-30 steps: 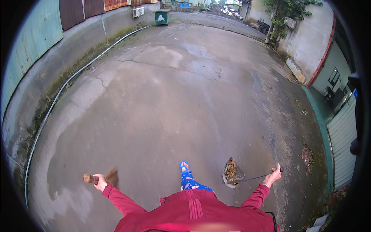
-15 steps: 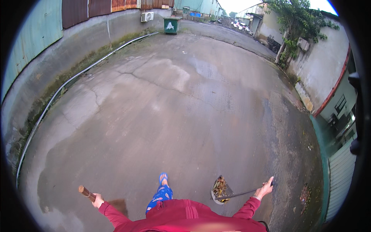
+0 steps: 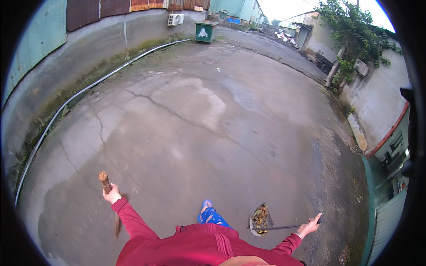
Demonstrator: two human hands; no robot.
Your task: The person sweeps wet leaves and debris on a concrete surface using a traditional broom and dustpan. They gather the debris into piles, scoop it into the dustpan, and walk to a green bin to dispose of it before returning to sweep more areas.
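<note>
My left hand (image 3: 112,193), at the end of an outstretched arm, is closed around the thick bound handle of a straw broom (image 3: 104,179). The broom's brown bristle end shows below, partly hidden behind my red sleeve. Out to the right, my right hand (image 3: 310,225) grips the dark end of a long-handled dustpan (image 3: 275,228). The handle runs leftward to the pan, which holds a heap of brown and yellow leaves (image 3: 261,217). A foot in a blue sandal (image 3: 206,204) and a blue patterned trouser leg show between the two hands.
Cracked, partly wet concrete (image 3: 186,133) spreads ahead. A green wheeled bin (image 3: 206,32) stands far off beside the left wall. A grey pipe (image 3: 80,92) runs along that wall's foot. To the right are a leafy tree (image 3: 346,35), a wall and a doorway (image 3: 392,155).
The bin looks slightly nearer and farther right. My left hand has risen and swung forward with the broom. My right hand and the dustpan sit a little farther right.
</note>
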